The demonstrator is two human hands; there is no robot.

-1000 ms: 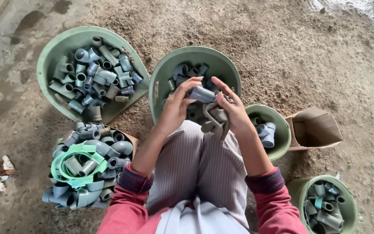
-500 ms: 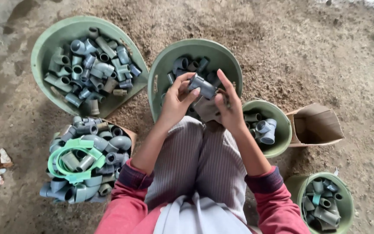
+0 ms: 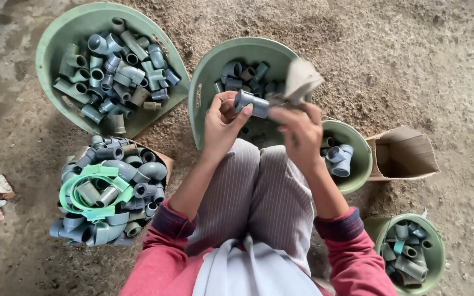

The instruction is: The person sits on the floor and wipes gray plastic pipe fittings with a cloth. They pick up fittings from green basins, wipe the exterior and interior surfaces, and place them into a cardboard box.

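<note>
Hemmed in by basins, open ground beyond

We see basins of pipe fittings left, far and right, plus a heaped pile near left; bare dirt floor lies open far right.

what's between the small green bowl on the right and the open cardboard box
Nothing: in the head view the small green bowl and the open cardboard box sit side by side, nearly touching, with only a sliver of dirt floor showing between them.

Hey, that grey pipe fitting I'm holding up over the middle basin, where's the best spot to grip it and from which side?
Probably grip the grey pipe fitting round its middle barrel, from the left and below, where your left hand already pinches it. It lies roughly sideways with its round opening towards the left; your right hand works a brownish sheet at its right end.
</note>
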